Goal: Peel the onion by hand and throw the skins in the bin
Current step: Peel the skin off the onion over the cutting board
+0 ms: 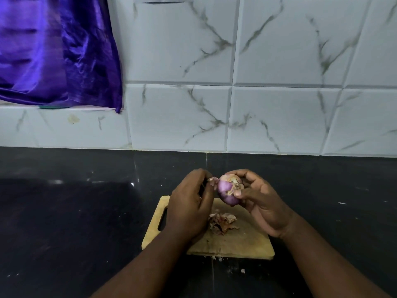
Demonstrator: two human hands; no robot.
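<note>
The onion (227,191) was held in the air over the 12 o'clock edge of the cutting board (247,241), probably so that falling scraps would land on the wood and not on the dark worktop (75,222). The right hand (264,203), at the onion's 3 o'clock, lay palm-up with its fingers (240,192) curled round the bulb, steadying it. The left hand (189,207), at 9 o'clock, showed its back to the head camera and pinched a skin flap (212,181) at the onion's top, seemingly to tear it away. Loose skins (222,223) were heaped mid-board, just below the hands, likely gathered for one trip to the bin, which was not in view. Much purple flesh was already bare.
</note>
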